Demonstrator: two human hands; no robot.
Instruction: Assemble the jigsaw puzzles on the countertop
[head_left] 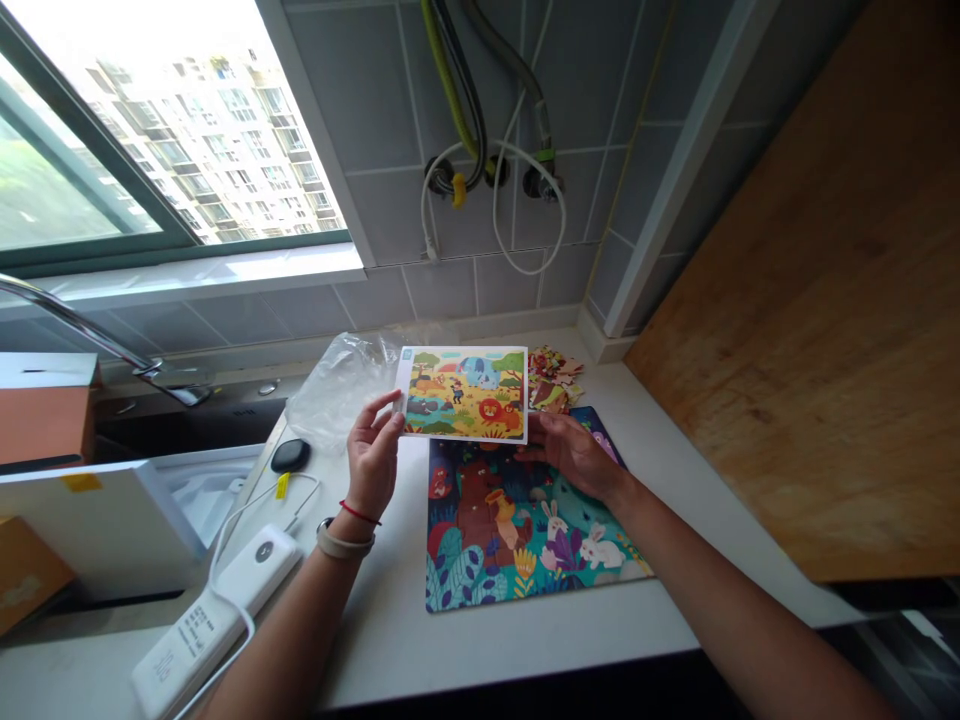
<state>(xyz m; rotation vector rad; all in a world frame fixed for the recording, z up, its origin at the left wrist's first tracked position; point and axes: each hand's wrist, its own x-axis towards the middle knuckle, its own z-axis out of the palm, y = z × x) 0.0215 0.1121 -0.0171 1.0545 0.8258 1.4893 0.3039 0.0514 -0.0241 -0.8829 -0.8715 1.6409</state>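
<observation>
In the head view, a picture card [466, 393] with a white border shows a lion, an elephant and trees. My left hand [373, 455] pinches its left edge between thumb and fingers. At the card's lower right corner is my right hand [577, 455], its fingers loosely apart; whether they touch the card's edge I cannot tell. Below both hands lies a dark blue-green jigsaw puzzle [510, 560] with rabbits, a bear and plants, its upper part partly covered by the card and my right hand. A pile of loose puzzle pieces [553, 375] sits behind the card.
A crumpled clear plastic bag [330, 395] lies behind my left hand. On the left are a black oval object [290, 456], a white power bank [217, 620] with a cable, boxes [45, 415] and a sink tap [97, 335]. A wooden panel [810, 330] borders the right side.
</observation>
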